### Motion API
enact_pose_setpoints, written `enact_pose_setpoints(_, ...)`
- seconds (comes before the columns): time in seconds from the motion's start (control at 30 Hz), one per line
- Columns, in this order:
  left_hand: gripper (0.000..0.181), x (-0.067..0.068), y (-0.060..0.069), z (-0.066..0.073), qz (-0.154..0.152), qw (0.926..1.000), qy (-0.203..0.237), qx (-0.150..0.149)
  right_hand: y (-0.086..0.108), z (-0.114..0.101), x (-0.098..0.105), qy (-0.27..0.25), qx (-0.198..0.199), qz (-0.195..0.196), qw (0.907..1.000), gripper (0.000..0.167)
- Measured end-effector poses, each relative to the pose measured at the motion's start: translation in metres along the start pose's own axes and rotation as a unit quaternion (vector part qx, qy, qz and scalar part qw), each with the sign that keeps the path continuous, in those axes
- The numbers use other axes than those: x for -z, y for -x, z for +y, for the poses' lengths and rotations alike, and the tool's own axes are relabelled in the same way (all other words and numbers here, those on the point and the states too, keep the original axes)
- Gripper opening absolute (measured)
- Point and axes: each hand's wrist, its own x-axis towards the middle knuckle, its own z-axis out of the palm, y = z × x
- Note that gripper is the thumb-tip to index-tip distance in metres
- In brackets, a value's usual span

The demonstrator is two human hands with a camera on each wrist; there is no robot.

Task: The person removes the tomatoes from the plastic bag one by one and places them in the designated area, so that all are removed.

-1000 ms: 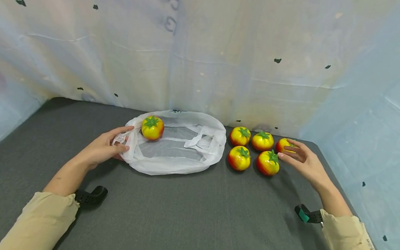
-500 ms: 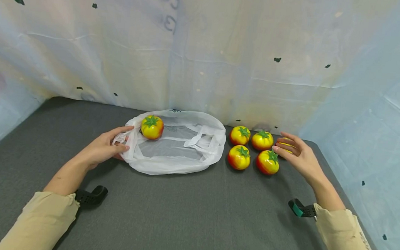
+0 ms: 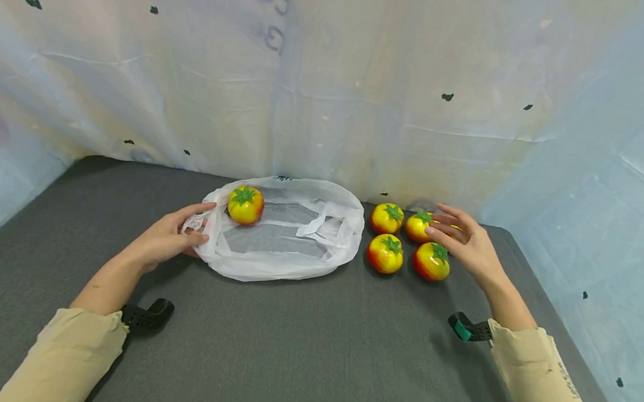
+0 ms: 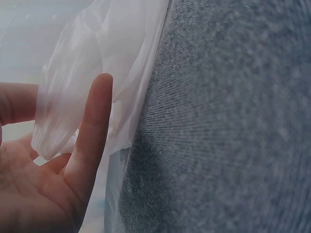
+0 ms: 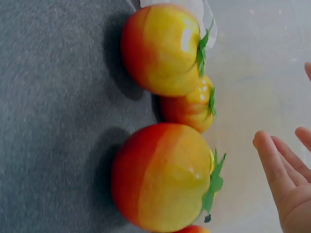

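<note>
My left hand [image 3: 165, 238] holds the left edge of a white plastic bag [image 3: 277, 276]. In the left wrist view, its gathered film [image 4: 73, 82] runs between thumb and fingers. The bag lies with its mouth spread, and one red-yellow tomato [image 3: 245, 205] rests inside its left end. Over the back right of the tomato group hovers my right hand [image 3: 467, 242], fingers spread and holding nothing. Below it are a near right tomato [image 3: 431, 261] and a back tomato [image 3: 417, 227], partly covered by the fingertips. Another tomato behind the hand is nearly hidden.
Two more tomatoes, a back one [image 3: 386, 218] and a near one [image 3: 385, 254], stand just right of the bag. All rest on a dark grey tabletop [image 3: 311, 350]. Plastic-like sheeting [image 3: 329, 102] hangs behind, and a pale blue sheet [image 3: 621, 247] closes the right side.
My right hand has moved left, from the far right tomato toward the middle back one, and now covers most of the far right one. My left hand and the bag stay in place.
</note>
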Motion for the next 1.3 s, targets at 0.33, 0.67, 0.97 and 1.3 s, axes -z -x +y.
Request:
enact_pose_setpoints(0.33, 0.070, 0.000, 0.000, -0.002, 0.001, 1.0000, -0.002, 0.003, -0.009, -0.005, -0.019, -0.032, -0.001, -0.014, 0.9994, 0.059)
enact_pose_setpoints(0.67, 0.069, 0.000, 0.001, -0.001, 0.002, 1.0000, 0.001, 0.001, -0.016, -0.015, -0.043, -0.090, 0.000, -0.021, 0.9957, 0.058)
enact_pose_setpoints(0.97, 0.069, 0.000, 0.000, -0.003, 0.002, 1.0000, 0.005, -0.002, -0.021, -0.024, -0.057, -0.124, 0.021, -0.040, 0.9912, 0.056)
enact_pose_setpoints(1.3, 0.069, -0.001, 0.000, -0.004, 0.004, 1.0000, 0.003, -0.004, -0.029, -0.028, -0.073, -0.136, 0.029, -0.059, 0.9886, 0.056)
